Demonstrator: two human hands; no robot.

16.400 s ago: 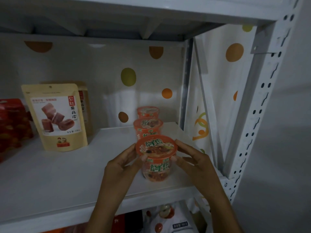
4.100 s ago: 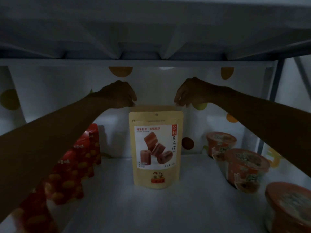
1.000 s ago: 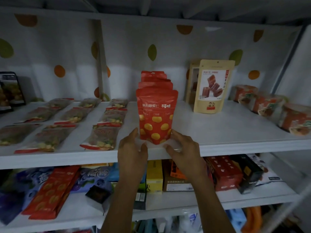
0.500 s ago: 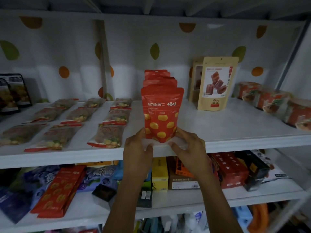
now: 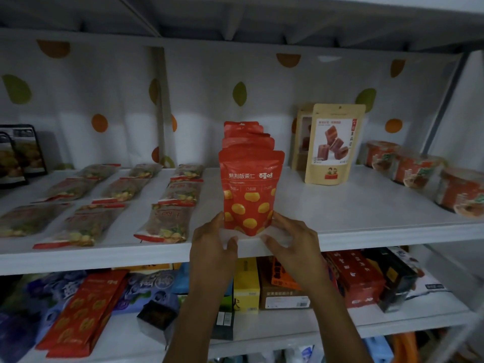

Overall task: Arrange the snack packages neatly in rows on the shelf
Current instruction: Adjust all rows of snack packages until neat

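Desk: What do the hands show?

Photographer: A person's left hand [image 5: 212,242] and right hand [image 5: 290,239] flank the base of a red pouch [image 5: 250,195]. Fingers are loosely extended and touch its lower sides; neither hand is clenched. Both thumbs lie at the front edge of the shelf [image 5: 366,213].

Desk: And the pouch?

Photographer: It stands upright at the shelf's front edge, heading a single-file row of matching red pouches [image 5: 243,134] that runs to the back. Flat packets [image 5: 172,221] lie in rows to its left. A tan pouch [image 5: 334,145] and noodle cups [image 5: 419,171] stand to its right.
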